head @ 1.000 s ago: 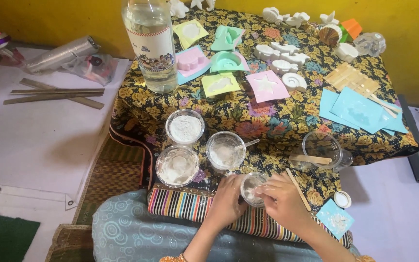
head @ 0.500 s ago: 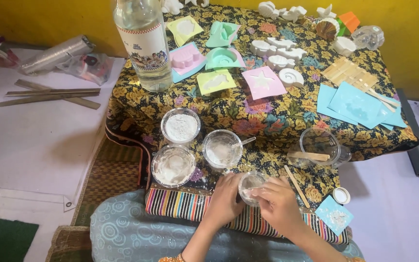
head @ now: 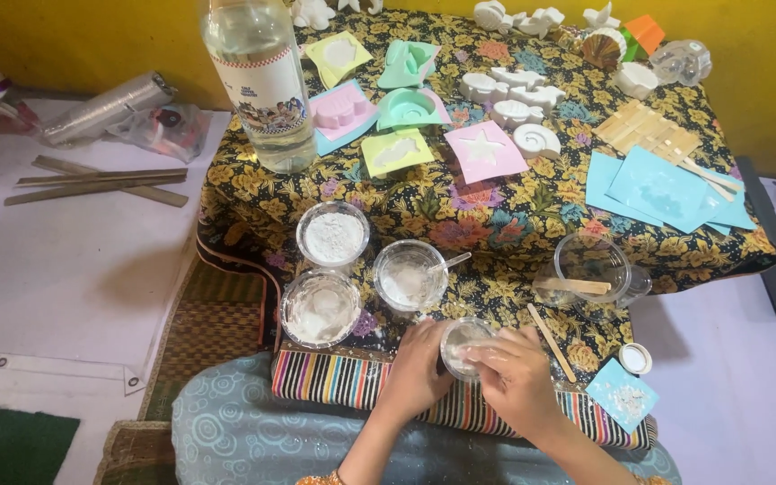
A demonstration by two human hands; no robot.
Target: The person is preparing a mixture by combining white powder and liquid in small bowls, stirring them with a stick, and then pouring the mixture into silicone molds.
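My left hand and my right hand both clasp a small clear plastic cup with white paste inside, at the near edge of a low table under a floral cloth. The left hand wraps the cup's left side; the right hand's fingers lie across its front and right side. Just beyond the cup stand three clear bowls of white powder: one at the back left, one at the front left, and one with a white spoon in it.
A tall clear bottle stands at the table's back left. Coloured moulds, white cast shapes, blue sheets, wooden sticks, an empty clear bowl with a stick, a white cap. Wooden strips lie on the floor sheet.
Both hands stay on the small cup; the right hand's fingers have shifted further over its front. The view has shifted slightly.
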